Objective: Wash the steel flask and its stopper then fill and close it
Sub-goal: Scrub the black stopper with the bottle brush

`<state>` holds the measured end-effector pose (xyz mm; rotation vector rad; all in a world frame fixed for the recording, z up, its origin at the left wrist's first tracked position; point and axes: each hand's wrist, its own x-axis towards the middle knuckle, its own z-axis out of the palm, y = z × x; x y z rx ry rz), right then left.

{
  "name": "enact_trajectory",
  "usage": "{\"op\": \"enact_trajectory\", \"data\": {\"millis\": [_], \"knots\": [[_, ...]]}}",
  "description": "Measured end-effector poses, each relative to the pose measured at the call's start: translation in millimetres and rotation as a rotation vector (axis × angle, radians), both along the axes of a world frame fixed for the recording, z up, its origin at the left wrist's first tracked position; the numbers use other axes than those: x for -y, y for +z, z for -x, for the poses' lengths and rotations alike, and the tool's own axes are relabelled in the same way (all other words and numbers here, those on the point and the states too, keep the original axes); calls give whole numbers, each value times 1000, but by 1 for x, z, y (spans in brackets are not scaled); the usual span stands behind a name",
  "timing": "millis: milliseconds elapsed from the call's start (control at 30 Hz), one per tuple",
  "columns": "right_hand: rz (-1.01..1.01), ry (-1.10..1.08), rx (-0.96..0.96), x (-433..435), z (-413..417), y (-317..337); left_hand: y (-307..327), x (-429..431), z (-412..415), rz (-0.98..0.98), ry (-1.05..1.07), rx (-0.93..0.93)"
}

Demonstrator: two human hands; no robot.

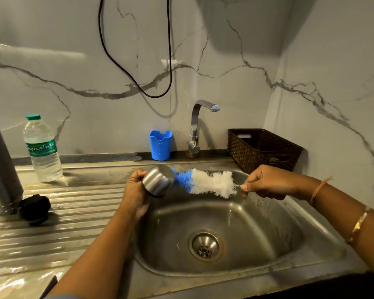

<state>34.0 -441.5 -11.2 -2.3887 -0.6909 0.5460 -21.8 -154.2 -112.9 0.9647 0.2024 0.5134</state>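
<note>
My left hand grips a small steel cup-shaped flask cap over the sink's left rim, its opening turned to the right. The blue tip of a blue and white bottle brush is pushed into that cap. My right hand pinches the brush's thin wire handle at its right end. The grey steel flask stands upright at the far left on the drainboard, partly cut off by the frame. A black stopper lies on the drainboard beside the flask.
The steel sink has a drain in the middle and the tap behind it runs no water. A plastic water bottle, a blue cup and a brown basket stand along the back. A black cable hangs on the wall.
</note>
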Motion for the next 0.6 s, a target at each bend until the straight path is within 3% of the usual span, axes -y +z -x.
{"op": "enact_trajectory", "data": {"millis": [67,267,367,600], "knots": [[-25,-22,-11,1,2,-8,-2,-2,-3,52,105,-45],[-94,-76,26,4,12,-26,-15,-6,-8,-162,407,-380],[-82,-53,86,1,19,-26,-18,-7,-10,-69,418,-367],[29,17,535,-3,24,-32,-15,-9,-7,1,292,-315]]}}
